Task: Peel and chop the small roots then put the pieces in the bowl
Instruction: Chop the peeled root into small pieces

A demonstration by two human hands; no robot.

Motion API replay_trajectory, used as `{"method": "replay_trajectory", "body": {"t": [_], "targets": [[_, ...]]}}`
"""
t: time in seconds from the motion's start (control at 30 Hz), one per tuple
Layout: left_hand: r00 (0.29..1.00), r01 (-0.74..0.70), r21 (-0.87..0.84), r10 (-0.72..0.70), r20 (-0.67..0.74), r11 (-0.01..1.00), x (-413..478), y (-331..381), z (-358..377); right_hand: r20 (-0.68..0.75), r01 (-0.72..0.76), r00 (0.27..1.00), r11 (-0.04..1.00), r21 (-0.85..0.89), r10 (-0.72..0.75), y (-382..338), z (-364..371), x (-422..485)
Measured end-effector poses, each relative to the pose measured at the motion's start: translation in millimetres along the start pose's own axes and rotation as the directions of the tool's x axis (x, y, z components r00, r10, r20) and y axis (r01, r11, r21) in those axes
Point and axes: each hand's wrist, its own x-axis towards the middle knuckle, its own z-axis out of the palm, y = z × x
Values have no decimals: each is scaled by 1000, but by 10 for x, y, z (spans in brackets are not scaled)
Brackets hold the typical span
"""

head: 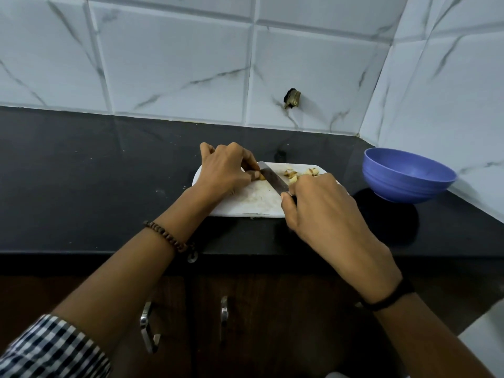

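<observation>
Root piece [261,176] looks small and tan beside the knife [273,179].

Tan root [261,177], pieces [293,173] on board [256,200]; blue bowl [403,186] upright.

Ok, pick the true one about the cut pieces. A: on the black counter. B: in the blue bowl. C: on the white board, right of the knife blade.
C: the cut pieces lie on the white board, just right of the knife blade; the blue bowl shows none in its visible inside.
</observation>
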Motion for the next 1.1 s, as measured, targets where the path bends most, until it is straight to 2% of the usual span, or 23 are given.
{"method": "replay_trajectory", "body": {"t": [0.1,0.23,0.37,0.5,0.67,0.8,1.0,1.1], "targets": [[1000,5,-12,-5,0,1000,-6,7,2,28,41,999,998,-48,-39,-49,6,-77],[1000,-3,-11,3,4,1000,-7,-1,-5,135,47,990,998,-50,-40,-45,11,-133],[1000,-5,-13,5,5,1000,-12,2,3,91,55,995,998,-44,-51,12,-5,-121],[1000,-8,4,8,25,1000,-17,5,12,130,17,991,1000,-16,-15,116,-84,-135],[999,-31,13,31,33,999,-5,0,23,-1,4,1000,999,43,-4,265,-150,-202],[1000,4,-58,-4,-6,998,19,-22,-22,-92,-48,994,997,55,53,302,-145,-132],[981,120,-82,-131,-144,989,42,-89,-73,-115,1,993,997,79,8,183,-55,-97],[964,185,-69,-195,-181,980,50,-145,-85,-68,39,997,996,75,-34,101,51,-91]]}}
